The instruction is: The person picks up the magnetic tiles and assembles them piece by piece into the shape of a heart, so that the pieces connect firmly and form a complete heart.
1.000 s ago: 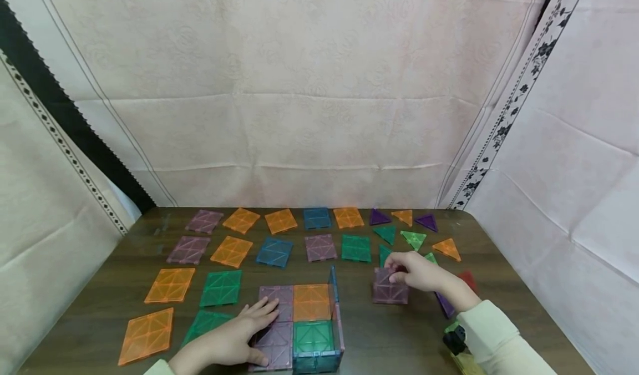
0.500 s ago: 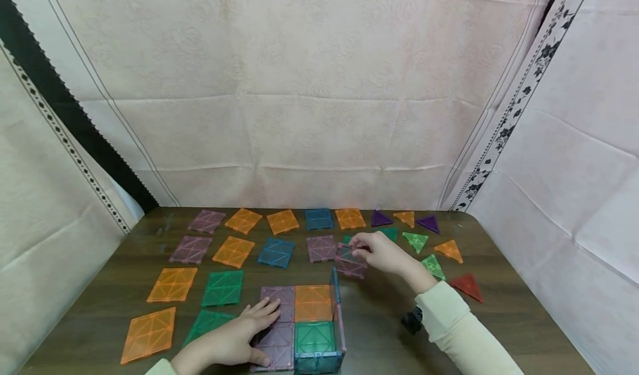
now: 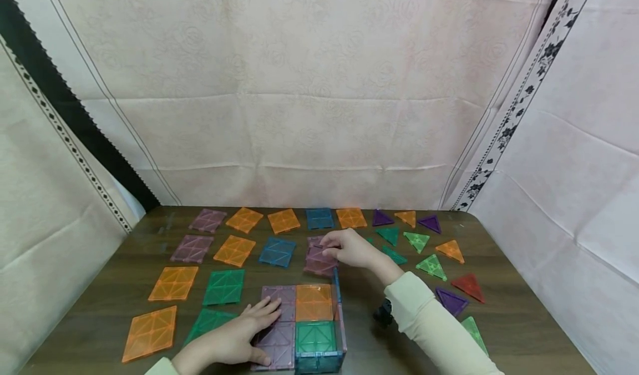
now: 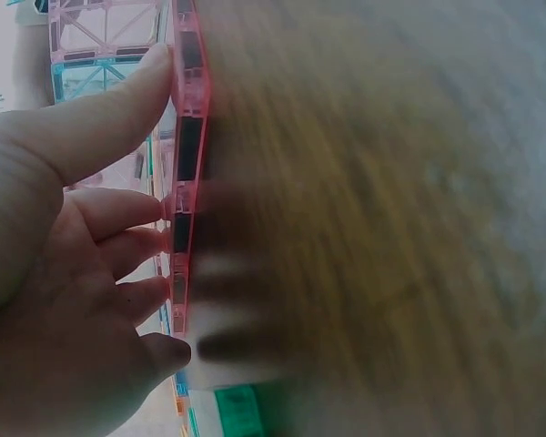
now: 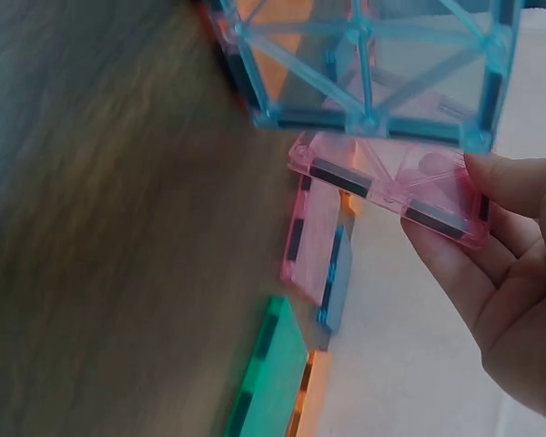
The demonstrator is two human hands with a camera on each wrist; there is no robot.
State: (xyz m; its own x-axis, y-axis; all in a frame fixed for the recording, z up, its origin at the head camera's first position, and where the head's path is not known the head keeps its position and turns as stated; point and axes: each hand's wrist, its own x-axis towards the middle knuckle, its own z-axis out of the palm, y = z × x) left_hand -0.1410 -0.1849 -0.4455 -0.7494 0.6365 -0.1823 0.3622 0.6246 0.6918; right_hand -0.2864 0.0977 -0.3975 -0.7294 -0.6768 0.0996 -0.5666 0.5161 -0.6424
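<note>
The right hand pinches a translucent purple square tile.

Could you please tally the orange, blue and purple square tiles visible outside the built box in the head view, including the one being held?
Orange squares: 6
Blue squares: 2
Purple squares: 4, one of them held in the right hand
Total: 12
</note>
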